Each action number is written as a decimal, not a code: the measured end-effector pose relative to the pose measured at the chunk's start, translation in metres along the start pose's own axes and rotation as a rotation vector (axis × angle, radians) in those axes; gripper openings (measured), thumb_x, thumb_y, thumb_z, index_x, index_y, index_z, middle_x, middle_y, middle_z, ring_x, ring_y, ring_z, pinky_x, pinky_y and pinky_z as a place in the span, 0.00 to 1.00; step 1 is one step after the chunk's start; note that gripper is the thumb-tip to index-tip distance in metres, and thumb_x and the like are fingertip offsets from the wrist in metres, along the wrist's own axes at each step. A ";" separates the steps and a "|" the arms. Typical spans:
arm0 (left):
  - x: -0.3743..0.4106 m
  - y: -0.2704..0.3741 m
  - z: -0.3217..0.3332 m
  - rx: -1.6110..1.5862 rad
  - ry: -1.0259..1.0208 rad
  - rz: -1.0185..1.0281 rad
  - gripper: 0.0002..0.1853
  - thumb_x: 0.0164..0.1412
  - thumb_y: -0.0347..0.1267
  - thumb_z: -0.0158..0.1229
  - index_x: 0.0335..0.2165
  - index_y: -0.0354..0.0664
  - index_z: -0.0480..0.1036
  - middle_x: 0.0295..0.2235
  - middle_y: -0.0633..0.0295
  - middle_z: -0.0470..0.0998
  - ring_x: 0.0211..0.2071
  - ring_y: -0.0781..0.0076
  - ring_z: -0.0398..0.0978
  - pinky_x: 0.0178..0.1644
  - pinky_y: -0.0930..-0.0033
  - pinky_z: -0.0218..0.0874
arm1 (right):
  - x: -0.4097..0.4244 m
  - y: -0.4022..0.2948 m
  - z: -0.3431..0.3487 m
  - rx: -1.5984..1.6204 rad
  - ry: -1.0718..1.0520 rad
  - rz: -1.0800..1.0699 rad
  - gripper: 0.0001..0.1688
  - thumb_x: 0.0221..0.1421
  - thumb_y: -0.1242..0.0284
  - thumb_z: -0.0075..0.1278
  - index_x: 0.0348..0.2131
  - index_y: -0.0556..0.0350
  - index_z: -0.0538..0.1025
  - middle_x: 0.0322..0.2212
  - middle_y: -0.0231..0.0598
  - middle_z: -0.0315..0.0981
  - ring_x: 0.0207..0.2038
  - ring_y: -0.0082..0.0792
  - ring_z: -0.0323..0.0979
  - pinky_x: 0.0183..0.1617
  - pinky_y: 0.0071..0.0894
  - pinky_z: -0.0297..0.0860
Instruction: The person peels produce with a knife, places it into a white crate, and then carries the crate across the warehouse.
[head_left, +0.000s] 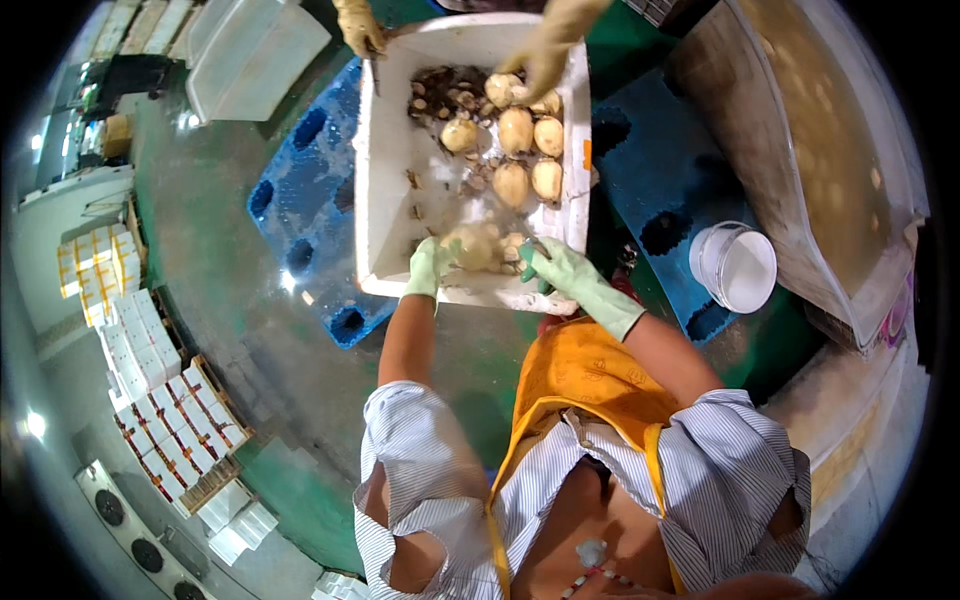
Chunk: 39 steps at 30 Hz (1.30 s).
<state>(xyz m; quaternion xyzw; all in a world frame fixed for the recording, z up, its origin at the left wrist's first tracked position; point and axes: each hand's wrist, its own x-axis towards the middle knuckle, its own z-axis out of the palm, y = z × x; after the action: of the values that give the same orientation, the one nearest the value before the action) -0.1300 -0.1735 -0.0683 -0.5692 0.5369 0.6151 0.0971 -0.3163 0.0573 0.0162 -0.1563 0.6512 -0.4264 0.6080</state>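
Note:
My left hand (427, 262), in a pale green rubber glove, is at the near edge of a white foam box (469, 292). Its fingers hold the left side of a pale root segment (474, 247), which looks like lotus root and is blurred by motion. My right hand (559, 266), gloved in the same green, is curled round a slim small tool (534, 244), perhaps a knife; its blade is not clear. Cut root pieces (512, 246) lie between my hands. Farther in, several rounded cream segments (515, 130) sit among dark trimmings (442, 94).
Across the box, a co-worker's yellow-gloved hand (541, 67) reaches over the roots; another gloved hand (361, 31) is at the far left corner. Blue plastic pallets (300, 187) flank the box. A white bucket (742, 270) and a big tub of murky water (825, 135) stand right.

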 end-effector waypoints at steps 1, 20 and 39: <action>0.016 -0.010 0.007 0.210 0.030 0.004 0.30 0.57 0.45 0.53 0.50 0.33 0.63 0.37 0.47 0.75 0.37 0.59 0.75 0.43 0.63 0.67 | -0.002 0.008 -0.006 0.006 -0.008 0.022 0.29 0.59 0.52 0.43 0.45 0.59 0.68 0.26 0.38 0.74 0.20 0.25 0.68 0.22 0.26 0.65; 0.088 0.036 0.089 0.702 0.488 -0.014 0.50 0.42 0.38 0.67 0.60 0.40 0.48 0.59 0.45 0.52 0.56 0.46 0.58 0.57 0.57 0.58 | -0.016 0.039 -0.028 0.101 0.100 0.204 0.25 0.59 0.54 0.45 0.42 0.58 0.70 0.24 0.38 0.74 0.20 0.27 0.69 0.26 0.27 0.66; -0.010 -0.003 0.019 -0.932 -0.134 0.255 0.35 0.49 0.36 0.66 0.52 0.40 0.60 0.48 0.55 0.68 0.47 0.58 0.69 0.48 0.58 0.67 | 0.021 0.000 0.038 0.415 0.026 0.297 0.39 0.52 0.46 0.51 0.53 0.55 0.66 0.46 0.46 0.69 0.43 0.33 0.69 0.44 0.35 0.67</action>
<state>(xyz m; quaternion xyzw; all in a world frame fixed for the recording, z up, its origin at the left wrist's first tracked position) -0.1363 -0.1527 -0.0660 -0.4409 0.2623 0.8322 -0.2102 -0.2857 0.0283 0.0067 0.0750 0.5734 -0.4591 0.6744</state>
